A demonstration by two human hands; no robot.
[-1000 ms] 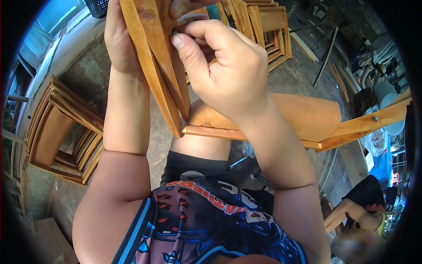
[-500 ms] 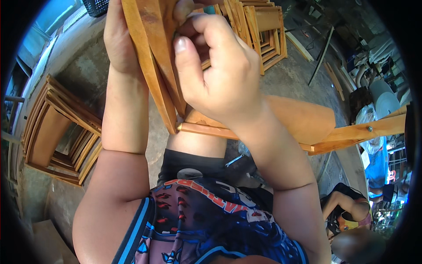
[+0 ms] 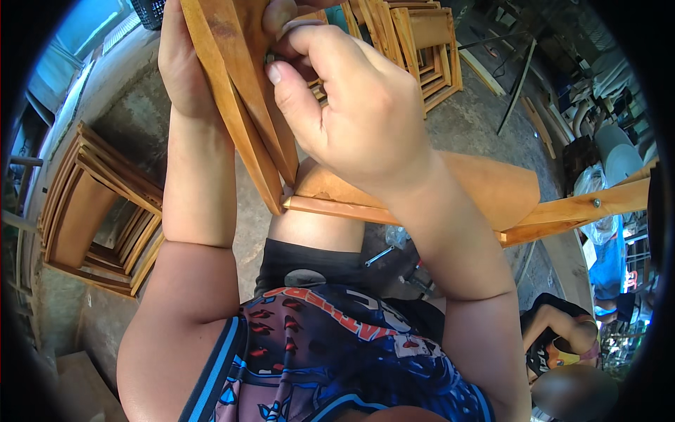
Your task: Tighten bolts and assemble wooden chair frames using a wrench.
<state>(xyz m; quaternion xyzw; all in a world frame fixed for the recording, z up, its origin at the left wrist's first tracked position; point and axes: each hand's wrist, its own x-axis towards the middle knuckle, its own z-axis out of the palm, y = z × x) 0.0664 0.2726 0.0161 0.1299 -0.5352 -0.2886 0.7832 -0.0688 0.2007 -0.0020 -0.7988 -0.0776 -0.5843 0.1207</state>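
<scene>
Across my lap rests a wooden furniture frame [image 3: 254,133], its two long pieces lying side by side and rising toward the top of the view. My left hand [image 3: 181,67] grips the outer left side of these pieces; part of its fingers is hidden behind the wood. My right hand [image 3: 358,105] is closed, thumb and fingers pinched together against the inner piece. Between them sits something small and dark, mostly covered. Behind my right wrist, a wide curved wooden panel [image 3: 485,186] joins a rail [image 3: 583,211] with a bolt head on it.
Stacked wooden frames lean at the left [image 3: 77,211] and stand at the far side [image 3: 429,49]. A wrench [image 3: 380,256] lies beyond my thigh. Wood strips [image 3: 481,69] lie on the concrete floor at the far right. Another person [image 3: 562,330] sits at the lower right.
My right hand has shifted slightly left, still pinched at the wood. The upper end of the frame has tilted a little to the left, along with my left hand.
</scene>
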